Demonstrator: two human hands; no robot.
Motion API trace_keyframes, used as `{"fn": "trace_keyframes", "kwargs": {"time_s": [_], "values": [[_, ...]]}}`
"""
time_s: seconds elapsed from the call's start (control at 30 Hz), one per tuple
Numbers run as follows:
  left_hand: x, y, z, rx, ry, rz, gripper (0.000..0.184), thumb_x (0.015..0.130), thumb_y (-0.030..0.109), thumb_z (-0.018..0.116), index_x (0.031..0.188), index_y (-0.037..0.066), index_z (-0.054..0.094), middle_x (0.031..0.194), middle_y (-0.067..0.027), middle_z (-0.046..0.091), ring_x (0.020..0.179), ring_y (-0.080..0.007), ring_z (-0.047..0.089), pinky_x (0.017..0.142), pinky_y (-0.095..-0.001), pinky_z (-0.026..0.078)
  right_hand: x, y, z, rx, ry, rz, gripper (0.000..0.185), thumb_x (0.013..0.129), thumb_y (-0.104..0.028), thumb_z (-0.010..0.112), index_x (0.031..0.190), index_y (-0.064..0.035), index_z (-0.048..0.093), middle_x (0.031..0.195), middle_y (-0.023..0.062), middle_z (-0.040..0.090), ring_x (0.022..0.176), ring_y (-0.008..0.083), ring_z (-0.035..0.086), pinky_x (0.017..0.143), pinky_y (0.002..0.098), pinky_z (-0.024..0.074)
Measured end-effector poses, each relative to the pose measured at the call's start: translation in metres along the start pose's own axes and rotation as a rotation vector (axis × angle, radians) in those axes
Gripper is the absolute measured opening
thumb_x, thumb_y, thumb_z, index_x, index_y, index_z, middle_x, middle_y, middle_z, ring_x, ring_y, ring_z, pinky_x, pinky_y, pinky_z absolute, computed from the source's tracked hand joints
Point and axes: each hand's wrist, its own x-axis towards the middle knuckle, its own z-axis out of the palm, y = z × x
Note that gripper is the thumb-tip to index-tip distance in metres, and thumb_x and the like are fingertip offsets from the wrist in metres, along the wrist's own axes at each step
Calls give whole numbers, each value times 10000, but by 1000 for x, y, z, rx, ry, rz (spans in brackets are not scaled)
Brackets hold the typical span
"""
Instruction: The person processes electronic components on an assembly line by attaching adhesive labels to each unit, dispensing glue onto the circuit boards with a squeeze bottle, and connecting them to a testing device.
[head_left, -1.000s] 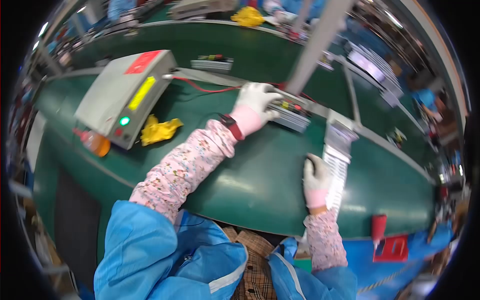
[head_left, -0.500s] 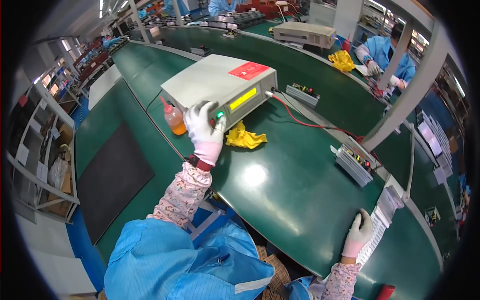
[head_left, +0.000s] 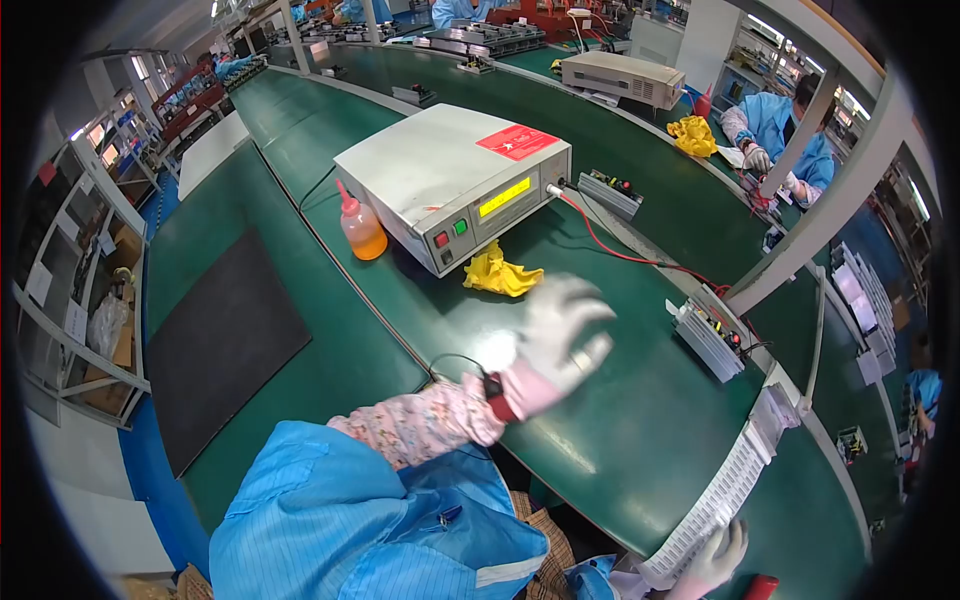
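Observation:
My left hand, in a white glove and smeared by motion, is over the green bench with thumb and fingers apart and nothing between them. Behind it a yellow cloth lies crumpled against the front of a grey tester with a lit yellow display and red and green buttons. Left of the tester stands a squeeze bottle of orange liquid with a red nozzle. At the lower right my right hand, also gloved, has its fingers extended beside the lower end of a long sheet of white labels.
A finned metal module with circuit parts sits by the bench's right rail, with another module farther back. A red cable runs from the tester. A black mat lies left. A co-worker sits behind a slanted post.
My left hand has left the tester's buttons and swung right and nearer. My right hand has slid down along the label sheet towards its lower end.

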Motion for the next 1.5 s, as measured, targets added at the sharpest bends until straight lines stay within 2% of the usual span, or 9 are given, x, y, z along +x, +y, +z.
{"fn": "trace_keyframes", "kwargs": {"time_s": [0.1,0.17,0.33,0.53,0.67,0.77,1.0,1.2,1.5], "values": [[-37,18,53,-261,-298,4,286,834,260,687,1096,155,636,1257,-100,569,1242,-345,493,1064,-462,415,-61,53,-31,-269,78,-23,276,945,-180,662,1143,3,722,1228,226,682,1026,354,671,962,367,516],[-53,46,66,-354,-543,-37,288,825,233,697,1097,155,645,1249,-102,575,1227,-333,502,1057,-446,427,-108,87,-39,-6,219,497,372,953,-185,650,1259,28,656,1224,239,675,1081,347,655,971,360,509],[-83,99,99,-479,-1014,23,315,834,226,697,1133,134,654,1256,-105,568,1165,-326,530,970,-424,486,-130,19,-53,314,74,664,483,959,-179,642,1379,44,556,1278,248,642,1156,352,621,1006,352,489],[-112,133,112,-549,-1142,131,308,843,232,692,1125,112,670,1201,-112,633,1072,-316,599,901,-401,514,-88,-33,-66,393,-217,890,588,974,-180,635,1490,21,435,1373,242,584,1226,359,582,1052,354,462],[-104,141,104,-669,-1323,-146,242,867,249,680,1033,77,718,995,-111,726,852,-305,662,775,-382,535,-87,-24,-69,492,-162,897,572,998,-210,627,1527,-100,439,1473,188,532,1244,346,576,1077,384,449],[-96,142,99,-666,-1446,-248,291,907,314,673,910,40,773,716,-70,721,631,-229,629,640,-341,518,-70,-48,-82,531,-103,895,516,998,-134,511,1457,90,441,1463,241,516,1262,287,561,1070,332,431],[-92,163,104,-1230,-1616,-992,422,922,262,732,1209,-38,656,773,-46,669,574,-59,509,494,-185,385,-32,-92,-91,417,-164,924,509,958,-116,526,1421,92,486,1411,247,550,1260,300,546,1090,339,414],[-105,171,122,-1206,-1602,-1042,334,930,197,712,1189,-11,675,764,-20,634,563,-49,485,493,-198,385,-37,-76,-89,673,-52,998,479,891,-9,610,1363,56,568,1380,201,582,1239,283,562,1075,357,431],[-96,185,114,-1123,-1642,-1016,273,977,151,646,1182,-29,643,757,-39,635,490,-38,459,428,-178,354,-31,-74,-79,-24,-182,150,418,745,-57,799,1153,-143,759,1402,149,583,1337,365,491,1100,429,424]]}}
